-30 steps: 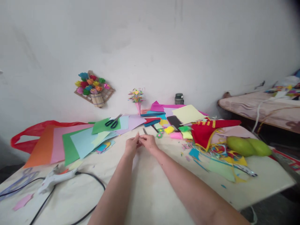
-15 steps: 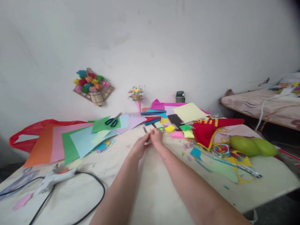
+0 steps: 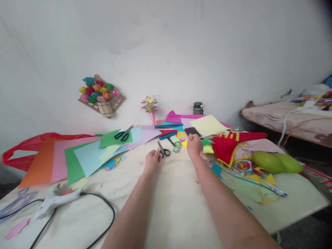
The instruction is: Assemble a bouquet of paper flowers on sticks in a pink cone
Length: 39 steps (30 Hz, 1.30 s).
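Small scissors [image 3: 164,149] with dark handles lie on the table, blades pointing away. Beside their near handle loop is my left hand [image 3: 153,160], its fingers pinched together; anything between them is too small to make out. My right hand [image 3: 195,146] is closed near the front edge of a dark phone [image 3: 192,131], over yellow and green packets [image 3: 208,148]. What its fingers hold, if anything, is hidden. Between the hands, behind the scissors, are small green paper flowers [image 3: 176,149] with pink centres.
Coloured paper sheets [image 3: 88,157] lie at left with black-handled scissors [image 3: 124,134] on top. A white glue gun [image 3: 58,200] and its black cable are at front left. Red cloth [image 3: 223,148], paper scraps and green fruits [image 3: 267,162] cover the right. A paper bouquet [image 3: 151,110] stands behind.
My hands, together before, are now apart. The right hand has moved right towards the phone and packets. The left hand has moved slightly left, and the scissors and paper flowers now show.
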Tool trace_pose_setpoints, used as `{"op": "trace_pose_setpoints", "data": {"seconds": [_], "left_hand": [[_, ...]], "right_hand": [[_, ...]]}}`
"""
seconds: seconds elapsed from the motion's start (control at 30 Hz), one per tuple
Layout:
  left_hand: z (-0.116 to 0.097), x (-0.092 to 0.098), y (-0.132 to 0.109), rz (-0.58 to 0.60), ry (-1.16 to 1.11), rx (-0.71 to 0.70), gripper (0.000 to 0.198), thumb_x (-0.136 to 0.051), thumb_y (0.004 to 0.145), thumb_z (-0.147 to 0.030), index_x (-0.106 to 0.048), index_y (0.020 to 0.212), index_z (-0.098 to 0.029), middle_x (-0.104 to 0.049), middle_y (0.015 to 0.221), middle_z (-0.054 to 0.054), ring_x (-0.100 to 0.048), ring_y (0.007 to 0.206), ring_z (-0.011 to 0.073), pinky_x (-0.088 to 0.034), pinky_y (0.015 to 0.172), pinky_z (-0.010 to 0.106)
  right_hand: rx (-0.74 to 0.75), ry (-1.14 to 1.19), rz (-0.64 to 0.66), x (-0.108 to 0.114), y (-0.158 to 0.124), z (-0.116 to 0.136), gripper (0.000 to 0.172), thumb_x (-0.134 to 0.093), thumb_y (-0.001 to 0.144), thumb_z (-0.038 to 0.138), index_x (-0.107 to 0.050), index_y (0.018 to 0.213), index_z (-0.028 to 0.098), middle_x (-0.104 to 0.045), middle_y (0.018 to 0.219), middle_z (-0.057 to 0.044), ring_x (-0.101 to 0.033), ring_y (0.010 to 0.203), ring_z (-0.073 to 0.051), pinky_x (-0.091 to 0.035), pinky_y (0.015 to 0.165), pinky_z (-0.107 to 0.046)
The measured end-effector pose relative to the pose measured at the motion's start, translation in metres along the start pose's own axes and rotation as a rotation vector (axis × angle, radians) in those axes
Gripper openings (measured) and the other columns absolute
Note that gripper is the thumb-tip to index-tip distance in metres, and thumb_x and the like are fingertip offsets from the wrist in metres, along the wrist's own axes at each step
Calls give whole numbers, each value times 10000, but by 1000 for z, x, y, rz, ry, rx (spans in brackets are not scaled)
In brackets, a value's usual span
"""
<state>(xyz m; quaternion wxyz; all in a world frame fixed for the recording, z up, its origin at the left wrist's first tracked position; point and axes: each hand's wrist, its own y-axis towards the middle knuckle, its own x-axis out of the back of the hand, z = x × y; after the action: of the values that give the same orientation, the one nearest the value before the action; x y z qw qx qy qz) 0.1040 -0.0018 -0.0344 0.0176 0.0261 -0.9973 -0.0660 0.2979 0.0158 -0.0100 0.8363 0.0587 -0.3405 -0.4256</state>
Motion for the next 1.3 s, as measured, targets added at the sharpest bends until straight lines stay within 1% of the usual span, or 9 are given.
{"op": "trace_pose_setpoints", "data": {"seconds": [0.17,0.37,0.53,0.63,0.9,1.07,1.17,1.23,1.3], "left_hand": [[3,-2,-1,57,14,5,419,-521,742,-530,-411,517,-194,-390,411,-53,-351,410,81,-306,456,220],[8,0,1,50,-5,52,420,-518,741,-575,-438,576,-198,-372,374,-70,-320,366,80,-243,414,223],[11,-2,3,-19,-40,30,511,-445,758,-646,-400,505,-203,-364,354,-54,-326,363,84,-267,428,238],[11,-1,3,-52,-25,3,546,-431,758,-660,-383,461,-204,-378,358,-37,-350,376,88,-289,448,245],[15,-1,5,-74,-53,-5,544,-448,742,-673,-406,478,-199,-397,386,-33,-371,395,95,-315,465,250],[18,1,7,-65,-164,-38,482,-535,712,-639,-449,571,-186,-469,449,-30,-415,436,91,-350,486,233],[14,4,6,-65,-232,-53,450,-614,670,-597,-524,692,-157,-582,589,6,-454,467,84,-393,500,228],[10,7,6,-79,-254,-45,457,-658,644,-559,-572,778,-131,-644,755,58,-496,516,83,-426,522,231],[6,9,5,-81,-289,-30,475,-678,639,-530,-603,867,-119,-652,935,105,-546,608,99,-458,559,240]], "right_hand": [[159,-93,-73,-7,2,-11,291,-452,813,151,-661,1015,160,-653,1003,-109,-521,940,-247,-308,787,-335],[451,-318,268,-9,7,-9,273,-464,824,201,-711,937,230,-696,972,-68,-549,906,-224,-297,807,-344],[746,-480,427,-9,9,-10,266,-549,754,156,-715,931,266,-687,1041,-55,-507,1024,-227,-224,927,-382],[817,-530,449,-12,8,-13,254,-544,760,149,-713,920,250,-689,1021,-61,-502,1022,-230,-190,966,-410],[891,-557,401,-29,6,-20,240,-479,825,131,-710,847,196,-678,934,-94,-500,983,-234,-222,973,-406],[873,-515,324,-28,6,-17,281,-430,849,113,-700,873,189,-679,944,-93,-503,982,-222,-212,1010,-410],[741,-222,294,-23,3,-4,250,-475,815,125,-687,944,158,-673,1026,-109,-517,1021,-225,-250,1011,-409],[555,46,397,-21,-3,10,256,-505,789,127,-677,976,157,-678,1027,-102,-556,994,-215,-352,935,-370],[474,144,507,-20,-12,25,248,-501,805,164,-670,987,166,-706,844,-57,-619,804,-174,-451,757,-295]]}}
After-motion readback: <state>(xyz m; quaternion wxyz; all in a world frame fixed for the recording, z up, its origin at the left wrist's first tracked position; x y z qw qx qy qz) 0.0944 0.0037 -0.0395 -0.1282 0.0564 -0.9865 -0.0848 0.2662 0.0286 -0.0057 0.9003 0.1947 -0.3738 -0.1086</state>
